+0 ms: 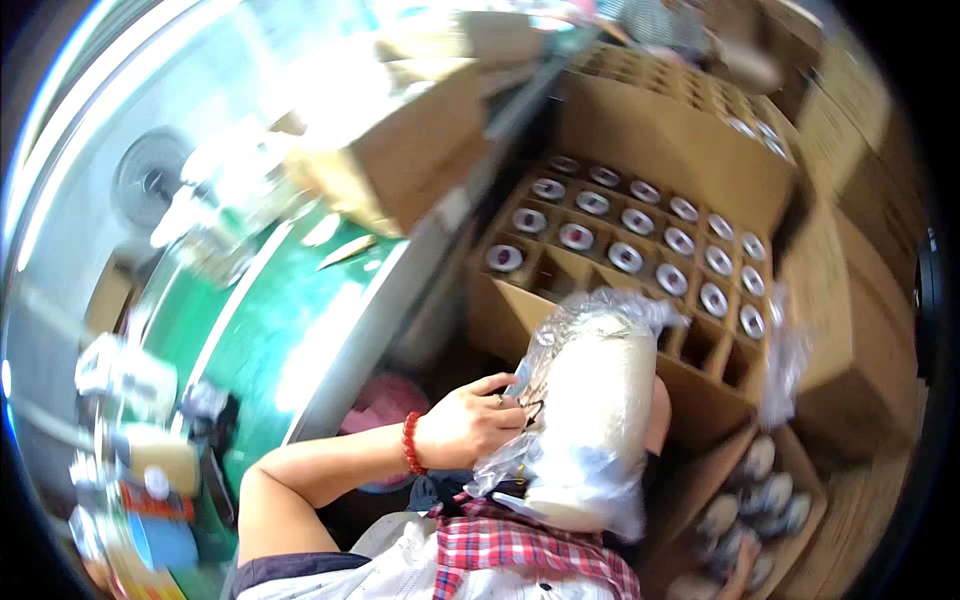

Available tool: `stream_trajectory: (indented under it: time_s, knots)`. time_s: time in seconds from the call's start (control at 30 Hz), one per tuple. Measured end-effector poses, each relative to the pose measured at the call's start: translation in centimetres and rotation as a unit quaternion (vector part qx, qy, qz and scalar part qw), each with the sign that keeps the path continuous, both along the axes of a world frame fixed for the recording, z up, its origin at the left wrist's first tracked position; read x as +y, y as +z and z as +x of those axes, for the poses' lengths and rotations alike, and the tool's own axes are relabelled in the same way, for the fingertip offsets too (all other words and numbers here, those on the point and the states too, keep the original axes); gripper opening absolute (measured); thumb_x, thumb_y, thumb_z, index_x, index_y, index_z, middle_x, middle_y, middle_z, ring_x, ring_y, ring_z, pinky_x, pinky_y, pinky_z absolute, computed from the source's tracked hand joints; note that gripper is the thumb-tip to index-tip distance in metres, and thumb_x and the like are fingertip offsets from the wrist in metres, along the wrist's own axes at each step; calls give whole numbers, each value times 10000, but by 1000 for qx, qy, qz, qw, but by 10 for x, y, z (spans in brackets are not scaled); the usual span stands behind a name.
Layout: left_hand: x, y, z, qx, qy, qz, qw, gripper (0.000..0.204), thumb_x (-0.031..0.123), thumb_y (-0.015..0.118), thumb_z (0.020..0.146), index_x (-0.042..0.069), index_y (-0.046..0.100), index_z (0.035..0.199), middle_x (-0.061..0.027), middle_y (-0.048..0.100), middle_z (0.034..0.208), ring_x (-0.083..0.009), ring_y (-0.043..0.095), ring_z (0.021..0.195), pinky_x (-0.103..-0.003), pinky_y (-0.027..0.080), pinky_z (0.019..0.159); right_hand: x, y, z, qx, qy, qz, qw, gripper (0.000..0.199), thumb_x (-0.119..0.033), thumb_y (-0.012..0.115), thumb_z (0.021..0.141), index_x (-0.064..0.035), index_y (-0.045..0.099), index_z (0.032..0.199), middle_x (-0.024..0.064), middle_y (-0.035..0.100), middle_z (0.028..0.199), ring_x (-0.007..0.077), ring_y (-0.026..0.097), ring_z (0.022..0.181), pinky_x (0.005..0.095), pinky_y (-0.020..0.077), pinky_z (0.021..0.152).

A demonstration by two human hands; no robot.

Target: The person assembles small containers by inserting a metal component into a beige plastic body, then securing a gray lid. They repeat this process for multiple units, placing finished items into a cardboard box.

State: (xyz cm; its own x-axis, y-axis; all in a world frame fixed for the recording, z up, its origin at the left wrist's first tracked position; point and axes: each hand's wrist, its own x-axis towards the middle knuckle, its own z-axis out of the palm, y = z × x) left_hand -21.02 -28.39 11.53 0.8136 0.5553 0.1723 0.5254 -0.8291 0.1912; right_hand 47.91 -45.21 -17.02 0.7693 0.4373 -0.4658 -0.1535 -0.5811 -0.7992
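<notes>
While the head view bends every straight edge toward its rim, the middle of it shows the left hand (478, 420) curled against a bundle (590, 420) of crinkled clear plastic film wrapped round a smooth, rounded white mass. Its fingers are closed onto the film on the bundle's left side, pinching the glossy wrap, and a string of red beads (410, 443) circles the wrist. The bundle sits upright in front of the person's chest, just above a red-and-white checked cloth (520, 550) and just below the front wall of a large cardboard carton (520, 315). The right hand is hidden behind the bundle; only a strip of skin shows at its right edge, so I cannot tell how that hand stands.

The carton is stiff brown corrugated board, split by cardboard dividers into square cells. Most cells hold round items with shiny silver tops (625, 257); several cells nearest the bundle stand open. A second, smaller carton (790, 470) at lower right holds pale rounded shapes, blurred. To the left runs a glossy green surface (270, 330), with another brown box (410, 150) beyond it.
</notes>
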Motion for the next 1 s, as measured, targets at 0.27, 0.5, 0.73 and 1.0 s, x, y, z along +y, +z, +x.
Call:
stream_trajectory:
  time_s: [0.27,0.5,0.73,1.0]
  knots:
    - [-120,107,-211,-489,351,-229,765,313,133,632,826,-16,658,1100,-142,685,1073,-226,643,1073,-338,541,883,47,88,-37,-174,128,-50,975,819,-274,772,725,-30,376,1399,228,405,1436,392,422,1308,452,334,1101]
    - [-163,60,-511,-579,668,253,394,484,291,748,869,-60,631,1180,-99,672,1114,-215,618,1056,-304,512,854,83,223,-82,-441,290,-71,846,815,-221,797,680,-35,390,1360,228,404,1431,397,426,1299,455,343,1090]
    - [-139,2,-676,-89,834,387,384,598,340,659,918,35,474,1398,-122,527,1379,-228,470,1268,-331,342,1080,46,334,-161,-601,336,-43,724,815,-168,823,634,-40,403,1321,228,403,1425,401,431,1289,459,352,1079]
    - [-78,-36,-660,-270,879,285,269,975,693,616,785,-105,483,1329,-244,549,1328,-356,554,1186,-426,440,1003,95,323,-323,-576,400,180,690,828,-141,874,587,-60,406,1264,225,406,1403,415,439,1271,466,368,1067]
